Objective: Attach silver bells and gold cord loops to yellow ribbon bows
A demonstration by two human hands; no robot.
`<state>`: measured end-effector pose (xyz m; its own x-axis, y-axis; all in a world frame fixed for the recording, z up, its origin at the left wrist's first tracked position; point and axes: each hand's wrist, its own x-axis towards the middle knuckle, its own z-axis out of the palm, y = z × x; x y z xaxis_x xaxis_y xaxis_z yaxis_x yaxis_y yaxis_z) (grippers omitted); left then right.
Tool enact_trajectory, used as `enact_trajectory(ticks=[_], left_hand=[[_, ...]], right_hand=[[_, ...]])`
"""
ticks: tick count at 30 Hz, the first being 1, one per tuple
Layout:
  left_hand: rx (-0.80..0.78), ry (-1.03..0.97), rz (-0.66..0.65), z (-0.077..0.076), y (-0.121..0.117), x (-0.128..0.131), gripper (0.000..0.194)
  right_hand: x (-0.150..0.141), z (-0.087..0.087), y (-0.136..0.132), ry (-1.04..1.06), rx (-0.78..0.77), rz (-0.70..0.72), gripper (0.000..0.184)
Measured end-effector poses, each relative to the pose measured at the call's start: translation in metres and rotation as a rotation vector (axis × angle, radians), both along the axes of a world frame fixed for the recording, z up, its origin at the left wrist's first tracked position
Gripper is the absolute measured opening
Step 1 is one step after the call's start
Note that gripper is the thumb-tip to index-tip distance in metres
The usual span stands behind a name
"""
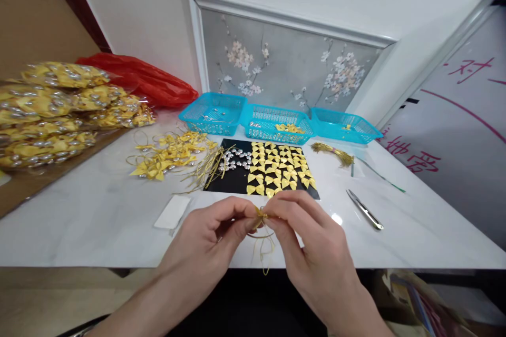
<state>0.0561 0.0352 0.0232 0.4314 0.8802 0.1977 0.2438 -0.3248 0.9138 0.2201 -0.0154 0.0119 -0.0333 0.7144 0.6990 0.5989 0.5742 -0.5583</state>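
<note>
My left hand (215, 234) and my right hand (310, 234) meet over the table's front edge, fingertips pinched together on one small yellow ribbon bow (260, 212). A gold cord (265, 263) hangs in loops below the fingertips. The fingers hide much of the bow. Just beyond them lies a black mat (229, 183) with rows of yellow bows (272, 167) on its right part. Silvery beads (236, 159) are grouped on its left part, and loose gold cords (207, 168) lie across its left edge.
Beaded yellow bows (169, 151) lie heaped left of the mat, near bagged bundles (43, 110) and a red bag (138, 81). Blue baskets (215, 97) line the wall. A gold cord bundle (332, 152), a folding knife (366, 209) and a white piece (172, 212) lie on the table.
</note>
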Motion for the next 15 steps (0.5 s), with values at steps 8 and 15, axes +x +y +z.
enact_trajectory(ticks=[8, 15], left_hand=[[-0.139, -0.113, 0.048, 0.002, 0.003, -0.001, 0.011], [-0.269, -0.213, -0.029, -0.004, 0.001, -0.004, 0.015]], right_hand=[[-0.014, -0.006, -0.014, -0.004, -0.069, -0.108, 0.009], [-0.017, -0.011, -0.007, 0.027, -0.077, -0.115, 0.016]])
